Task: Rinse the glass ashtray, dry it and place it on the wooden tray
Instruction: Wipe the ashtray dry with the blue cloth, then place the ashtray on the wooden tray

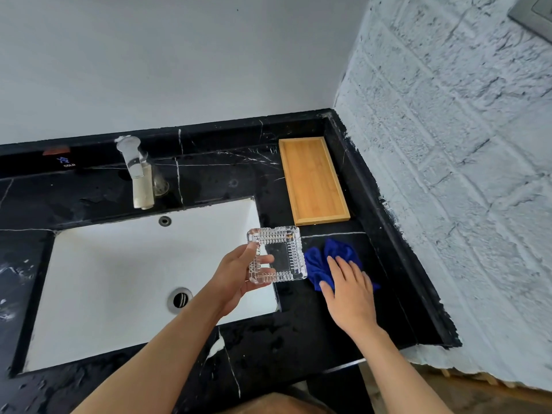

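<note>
My left hand (236,276) grips a square cut-glass ashtray (282,253) by its left rim, thumb inside, holding it in the air over the sink's right edge. To its right a crumpled blue cloth (319,261) lies on the black counter. My right hand (349,286) rests flat on the cloth's near part, fingers spread. A shallow wooden tray (313,180) with nothing in it lies on the counter behind the cloth, near the back right corner.
A white rectangular sink (119,273) is set in the black marble counter (298,333), with a drain (180,299) near its front. A chrome faucet (137,171) stands behind it, no water running. A rough white brick wall (463,174) bounds the right side.
</note>
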